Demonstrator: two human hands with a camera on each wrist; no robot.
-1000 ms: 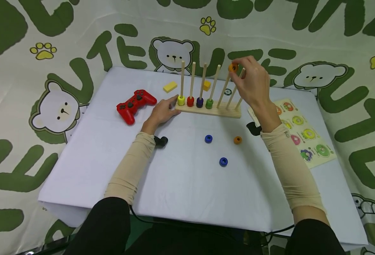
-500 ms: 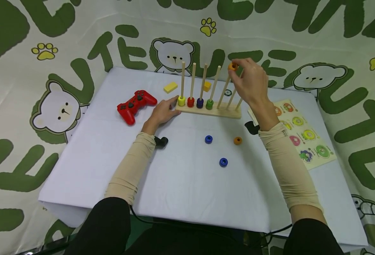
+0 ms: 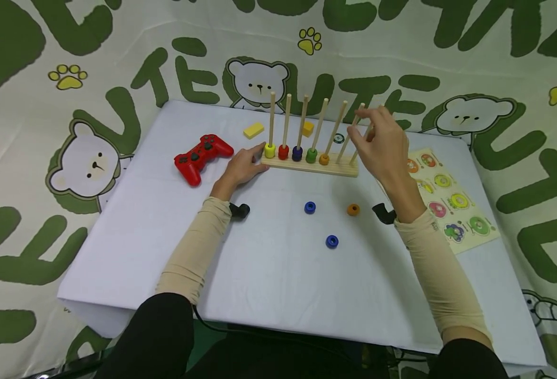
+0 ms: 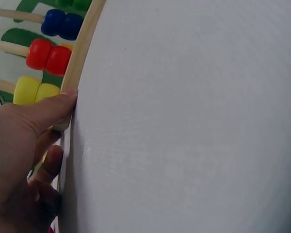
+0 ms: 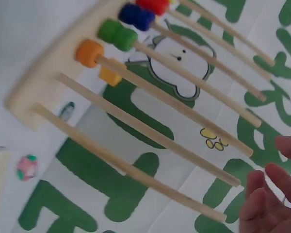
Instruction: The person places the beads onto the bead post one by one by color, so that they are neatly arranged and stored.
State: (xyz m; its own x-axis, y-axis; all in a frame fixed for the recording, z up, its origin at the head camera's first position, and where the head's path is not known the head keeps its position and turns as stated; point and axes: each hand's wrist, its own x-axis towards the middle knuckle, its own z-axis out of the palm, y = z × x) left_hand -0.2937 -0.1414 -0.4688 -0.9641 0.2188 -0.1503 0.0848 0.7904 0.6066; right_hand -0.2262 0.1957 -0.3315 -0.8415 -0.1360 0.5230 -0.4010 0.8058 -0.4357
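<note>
A wooden peg rack (image 3: 314,165) stands on the white table with several upright pegs. Two-bead stacks in yellow (image 4: 34,91), red (image 4: 48,57), dark blue (image 4: 62,24) and green (image 5: 117,35) sit at the feet of four pegs from the left. A single orange bead (image 5: 89,53) is at the foot of the peg beside the green ones. My left hand (image 3: 241,167) grips the rack's left end, thumb on its front edge. My right hand (image 3: 381,141) is beside the tops of the right-hand pegs, fingers bent loosely around nothing. Another orange bead (image 3: 352,209) and two blue beads (image 3: 309,207) lie in front.
A red game controller (image 3: 204,157) lies left of the rack. Behind it are a yellow block (image 3: 253,130), an orange-yellow block (image 3: 308,128) and a small round disc (image 3: 338,138). A picture board (image 3: 458,210) lies at the right, partly behind my right arm.
The orange bead that my right hand held at a peg's top is now down at that peg's foot. My right hand has let go and moved right and down. The left hand stays put.
</note>
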